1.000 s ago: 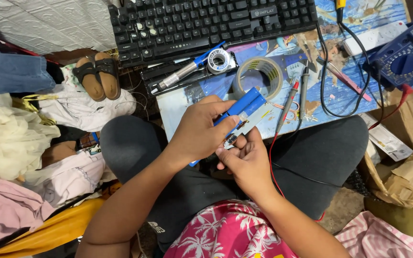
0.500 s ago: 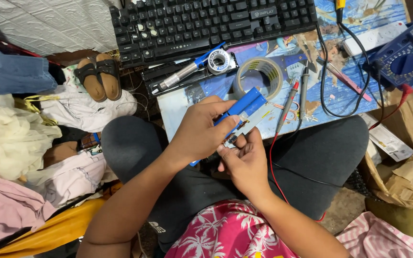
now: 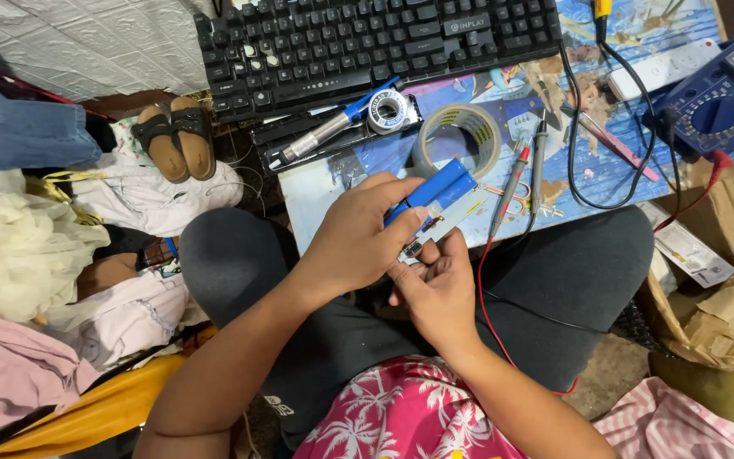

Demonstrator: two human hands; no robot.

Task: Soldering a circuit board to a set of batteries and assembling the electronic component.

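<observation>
Head view, looking down onto a lap and a low board (image 3: 341,183) with a printed blue cover.

Left hand (image 3: 354,242) wrapped around a blue tool (image 3: 435,189), thumb pressed on its side, body of the tool slanting up to the right over the board's near edge. Right hand (image 3: 439,289) just below, fingers pinched on a small strip board (image 3: 435,231); strip lying against the tool's lower end, between both hands. Exact contact point between tool tip and strip hidden by the fingers.

On the board behind the hands: tape roll (image 3: 459,136) lying flat, solder spool (image 3: 388,110) just left of it, a blue-and-silver iron (image 3: 333,127) slanting beside the spool. Two probes (image 3: 524,174) lying near the tape's right side, red and black leads trailing off over the right knee. Black keyboard (image 3: 375,42) along the board's far edge. Blue multimeter (image 3: 719,106) at the far right, partly cut off by the frame.

On the floor left: pair of sandals (image 3: 173,136) and heaped clothes (image 3: 36,255). On the right, crumpled brown paper (image 3: 724,314).
</observation>
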